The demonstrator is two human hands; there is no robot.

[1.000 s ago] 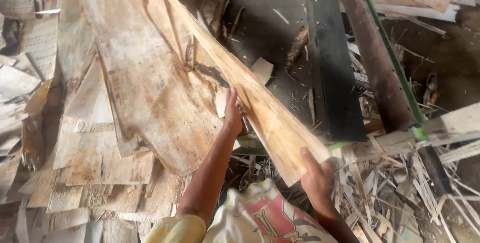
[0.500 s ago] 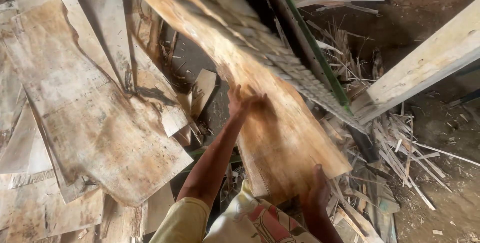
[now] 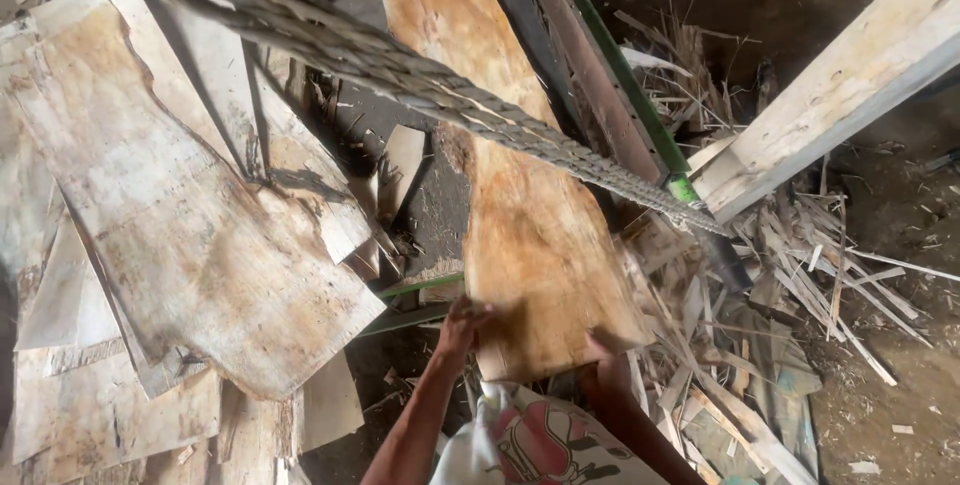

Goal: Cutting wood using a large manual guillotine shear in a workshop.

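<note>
Crossing the head view diagonally, a thick braided rope (image 3: 400, 70) cuts over the veneer sheet (image 3: 530, 215); stacked veneer (image 3: 190, 235) lies left, wood scraps (image 3: 800, 275) w/ a pale beam (image 3: 850, 70) right. Left hand (image 3: 462, 323) and right hand (image 3: 608, 353) each grip the sheet's near edge, fingers curled, though blur hides approx. how tightly.

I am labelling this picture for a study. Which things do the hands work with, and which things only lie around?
In hand:
- wood sheet, orange-brown, long
- left hand at its near edge
- right hand at its near corner

Lying about:
- pale veneer sheets, piled at the left
- thick rope, crossing above
- wooden beam
- splinters and scraps
</note>
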